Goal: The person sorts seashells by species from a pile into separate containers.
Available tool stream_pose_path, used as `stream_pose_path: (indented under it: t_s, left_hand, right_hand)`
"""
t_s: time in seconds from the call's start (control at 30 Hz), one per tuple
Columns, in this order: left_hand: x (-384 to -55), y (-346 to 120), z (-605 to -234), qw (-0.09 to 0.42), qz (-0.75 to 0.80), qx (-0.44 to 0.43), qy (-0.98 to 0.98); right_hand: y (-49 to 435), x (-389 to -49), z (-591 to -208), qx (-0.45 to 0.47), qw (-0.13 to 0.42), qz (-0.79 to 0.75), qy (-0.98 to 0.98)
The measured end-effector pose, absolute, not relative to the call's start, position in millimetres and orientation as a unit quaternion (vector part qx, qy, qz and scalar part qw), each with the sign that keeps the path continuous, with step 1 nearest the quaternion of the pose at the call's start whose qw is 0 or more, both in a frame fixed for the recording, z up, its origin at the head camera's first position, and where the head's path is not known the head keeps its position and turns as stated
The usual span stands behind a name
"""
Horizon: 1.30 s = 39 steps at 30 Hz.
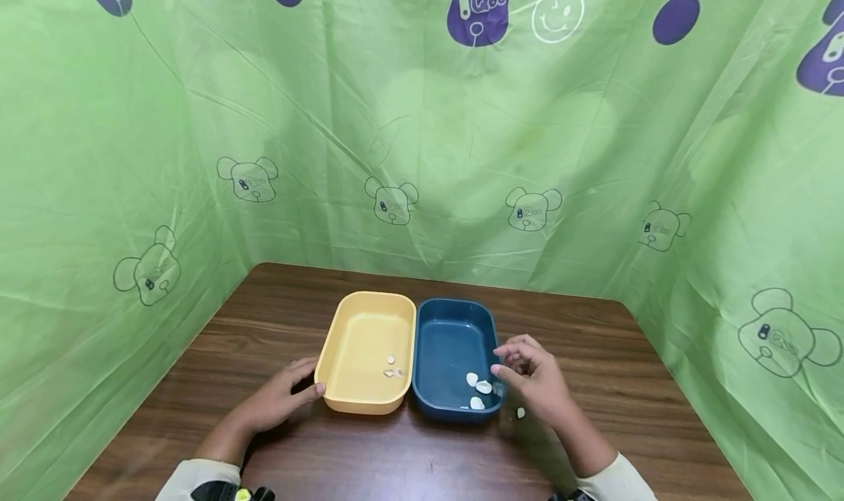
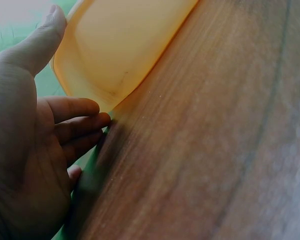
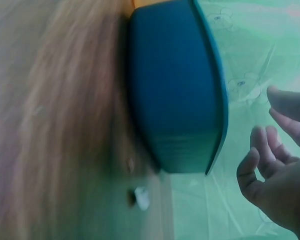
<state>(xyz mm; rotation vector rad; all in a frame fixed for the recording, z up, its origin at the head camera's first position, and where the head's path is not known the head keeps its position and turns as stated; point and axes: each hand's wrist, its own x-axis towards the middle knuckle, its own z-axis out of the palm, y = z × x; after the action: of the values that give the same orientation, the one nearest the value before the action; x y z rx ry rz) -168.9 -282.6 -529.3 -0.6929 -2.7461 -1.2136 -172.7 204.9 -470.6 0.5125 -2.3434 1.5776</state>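
Observation:
A yellow plastic tray (image 1: 369, 340) stands left of a blue tray (image 1: 451, 354), the two side by side. My left hand (image 1: 283, 395) touches the yellow tray's front left corner, thumb at the rim and fingers loosely extended beside its wall. Over the blue tray's right rim hovers my right hand (image 1: 537, 376), thumb and fingers apart, nothing seen between them. White pebble-like pieces (image 1: 483, 387) lie in the blue tray's front part. A blurred pale spot (image 1: 498, 389) shows below the right fingertips. Smaller pale pieces (image 1: 389, 373) lie in the yellow tray.
One small white piece (image 1: 521, 413) lies on the wooden table (image 1: 369, 457), right of the blue tray and near the right forearm. Green printed cloth (image 1: 448, 120) hangs behind the table and along both sides.

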Motion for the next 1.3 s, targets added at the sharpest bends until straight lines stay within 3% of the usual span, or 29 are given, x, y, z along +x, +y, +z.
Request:
stream_pose_path:
  t_s: [0.53, 0.9, 1.3]
  left_hand:
    - [-170, -283, -529, 0.018, -0.392, -0.216, -0.894]
    - [-170, -282, -529, 0.033, -0.383, -0.224, -0.896]
    - [-170, -281, -527, 0.036, -0.378, -0.23, -0.896]
  right_hand:
    - [242, -161, -499, 0.157, 0.058, 0.542, -0.824]
    - [270, -173, -512, 0.142, 0.006, 0.528, -0.837]
    - [294, -183, -537, 0.193, -0.033, 0.513, -0.836]
